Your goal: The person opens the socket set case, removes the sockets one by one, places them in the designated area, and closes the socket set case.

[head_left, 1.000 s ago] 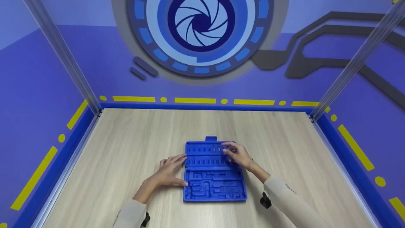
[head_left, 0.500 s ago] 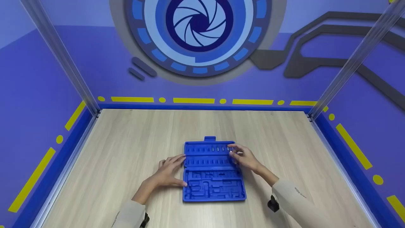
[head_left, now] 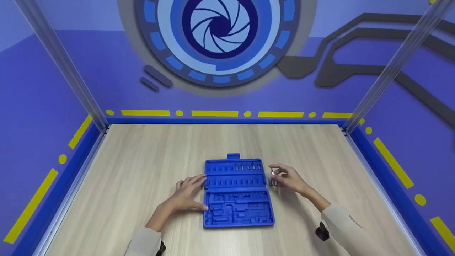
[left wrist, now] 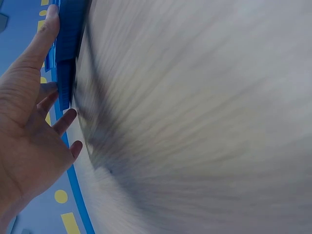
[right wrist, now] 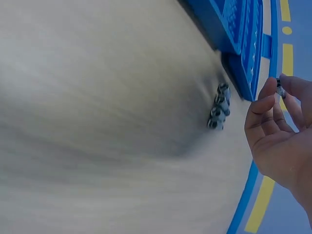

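Observation:
A blue plastic socket case (head_left: 239,209) lies unfolded on the table, its moulded slots facing up. Small metal sockets (head_left: 248,167) fill the right part of its top row. Against the case's left edge rests my left hand (head_left: 188,195), thumb and fingers spread and fairly straight; the left wrist view also shows the thumb (left wrist: 46,36) along the rim. Just right of the case, my right hand (head_left: 289,178) pinches a small metal socket (right wrist: 280,88) between thumb and fingertip. Several loose sockets (right wrist: 219,107) stand in a row on the tabletop beneath that hand.
The pale wooden table (head_left: 160,149) is bounded by blue panels with yellow marks (head_left: 215,113) at the back and sides. Metal posts (head_left: 67,67) rise at the back corners. A latch tab (head_left: 233,155) sticks out from the case's far edge.
My right hand has moved right, off the case's top row to the loose sockets beside it. More sockets in that row now show. The left hand has stayed at the case's edge.

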Available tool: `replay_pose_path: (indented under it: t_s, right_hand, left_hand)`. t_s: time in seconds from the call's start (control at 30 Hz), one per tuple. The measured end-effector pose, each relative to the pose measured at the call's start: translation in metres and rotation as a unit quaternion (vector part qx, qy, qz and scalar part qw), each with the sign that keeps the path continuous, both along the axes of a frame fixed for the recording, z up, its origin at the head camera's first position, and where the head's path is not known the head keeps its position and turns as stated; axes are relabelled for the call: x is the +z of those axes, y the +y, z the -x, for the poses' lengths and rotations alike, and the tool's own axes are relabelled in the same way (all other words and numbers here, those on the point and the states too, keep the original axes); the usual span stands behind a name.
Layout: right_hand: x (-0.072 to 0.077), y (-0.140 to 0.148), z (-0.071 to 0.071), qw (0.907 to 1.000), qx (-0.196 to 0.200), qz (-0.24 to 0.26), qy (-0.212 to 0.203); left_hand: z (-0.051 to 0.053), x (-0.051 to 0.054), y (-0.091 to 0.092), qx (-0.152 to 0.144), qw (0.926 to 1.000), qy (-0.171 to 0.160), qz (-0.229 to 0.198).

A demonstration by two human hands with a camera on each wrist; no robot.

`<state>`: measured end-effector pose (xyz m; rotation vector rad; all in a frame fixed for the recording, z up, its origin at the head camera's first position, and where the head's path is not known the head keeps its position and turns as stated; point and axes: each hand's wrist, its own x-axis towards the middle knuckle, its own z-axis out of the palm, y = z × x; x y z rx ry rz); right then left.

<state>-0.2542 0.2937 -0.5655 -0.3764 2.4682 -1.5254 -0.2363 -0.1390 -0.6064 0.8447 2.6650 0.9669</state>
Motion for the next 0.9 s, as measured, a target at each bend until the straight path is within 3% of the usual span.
replay_pose_path:
  t_s: [0.47, 0.8, 0.9]
  right_hand:
    - [-0.011, 0.047, 0.002, 0.9981, 0.014, -0.05, 0.033]
    - [-0.029, 0.061, 0.005, 0.9964, 0.045, -0.071, 0.015]
    - [-0.032, 0.062, 0.007, 0.9959, 0.05, -0.068, 0.029]
  left_hand:
    - [0.0, -0.001, 0.0, 0.0, 0.9999, 0.007, -0.008]
    - [-0.001, -0.001, 0.0, 0.0, 0.9999, 0.015, -0.004]
    - [0.0, 0.0, 0.0, 0.002, 0.9999, 0.014, -0.002]
